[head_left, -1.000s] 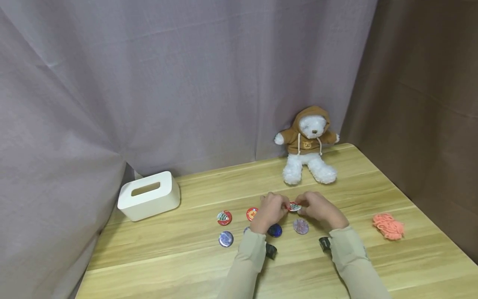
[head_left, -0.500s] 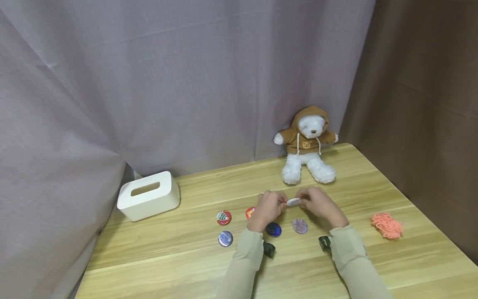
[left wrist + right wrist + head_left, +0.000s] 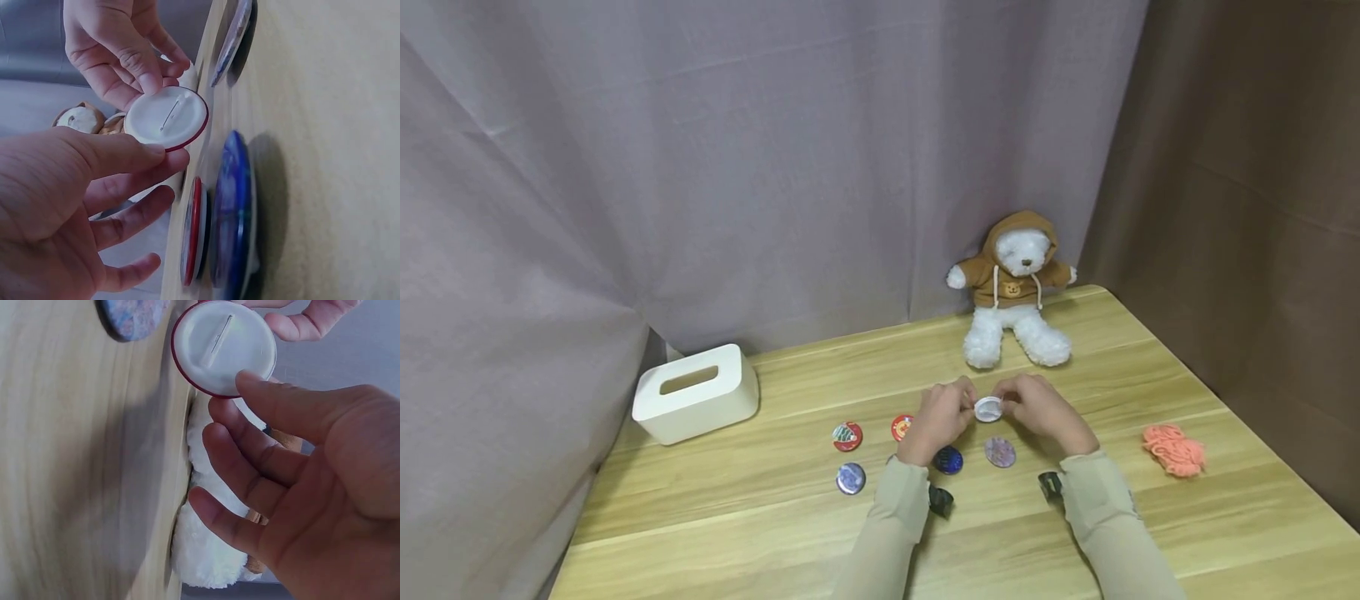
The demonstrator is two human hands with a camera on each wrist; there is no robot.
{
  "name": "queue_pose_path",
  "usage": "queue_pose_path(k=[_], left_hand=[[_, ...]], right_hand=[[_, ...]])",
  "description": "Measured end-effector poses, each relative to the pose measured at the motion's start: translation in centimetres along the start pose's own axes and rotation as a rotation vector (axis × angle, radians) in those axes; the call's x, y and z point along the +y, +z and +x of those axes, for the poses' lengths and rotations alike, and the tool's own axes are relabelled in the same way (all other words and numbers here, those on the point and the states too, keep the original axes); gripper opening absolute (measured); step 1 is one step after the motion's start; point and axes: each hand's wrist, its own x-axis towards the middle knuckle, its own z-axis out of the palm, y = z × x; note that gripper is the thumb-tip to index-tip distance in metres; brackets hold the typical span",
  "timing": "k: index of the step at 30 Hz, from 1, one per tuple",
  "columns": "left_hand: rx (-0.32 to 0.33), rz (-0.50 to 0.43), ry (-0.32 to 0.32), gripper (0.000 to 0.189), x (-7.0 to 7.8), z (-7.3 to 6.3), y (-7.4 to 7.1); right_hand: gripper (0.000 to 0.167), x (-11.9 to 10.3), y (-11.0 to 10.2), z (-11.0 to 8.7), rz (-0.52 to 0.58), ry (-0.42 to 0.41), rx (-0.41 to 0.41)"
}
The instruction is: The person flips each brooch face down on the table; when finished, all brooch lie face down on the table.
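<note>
Between my two hands a pin badge [image 3: 988,408] is held above the table, its white back and safety pin facing up toward me. Thumb and index finger of my left hand [image 3: 942,421] pinch one edge; the other fingers are spread, as the left wrist view shows. My right hand [image 3: 1041,412] pinches the opposite edge between thumb and fingers. A red rim runs round the badge [image 3: 225,350] in the right wrist view. Closest to the hands on the table lie a dark blue badge [image 3: 948,460] and a pale purple badge [image 3: 1000,452].
Left of my hands lie a red tree badge [image 3: 847,436], a red-and-yellow badge [image 3: 902,427] and a bluish badge [image 3: 851,478]. A teddy bear [image 3: 1018,287] sits behind. White tissue box [image 3: 696,396] stands left, coral yarn [image 3: 1175,451] right.
The held badge has been turned over: its tree picture showed a second ago, then it stood nearly edge-on, and now its white back shows. Both hands have stayed in about the same place.
</note>
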Motion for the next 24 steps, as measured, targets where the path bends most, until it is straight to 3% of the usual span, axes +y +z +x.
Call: queue_pose_path(k=[8, 16, 19, 23, 24], left_hand=[[0.022, 0.104, 0.063, 0.017, 0.3, 0.2, 0.5], [-0.001, 0.09, 0.012, 0.018, 0.6, 0.1, 0.4], [-0.001, 0.104, 0.02, 0.01, 0.5, 0.1, 0.4], [-0.005, 0.115, 0.046, 0.03, 0.4, 0.1, 0.4], [-0.002, 0.111, 0.049, 0.026, 0.3, 0.1, 0.4]], right_hand=[[0.015, -0.1, 0.6, 0.2, -0.026, -0.007, 0.051], [0.02, 0.2, 1.3, 0.3, -0.026, 0.04, 0.052], [0.021, 0.2, 1.5, 0.4, -0.028, 0.036, 0.056], [0.02, 0.3, 1.8, 0.4, -0.044, 0.022, 0.071], [0.02, 0.3, 1.8, 0.4, -0.047, 0.017, 0.079]])
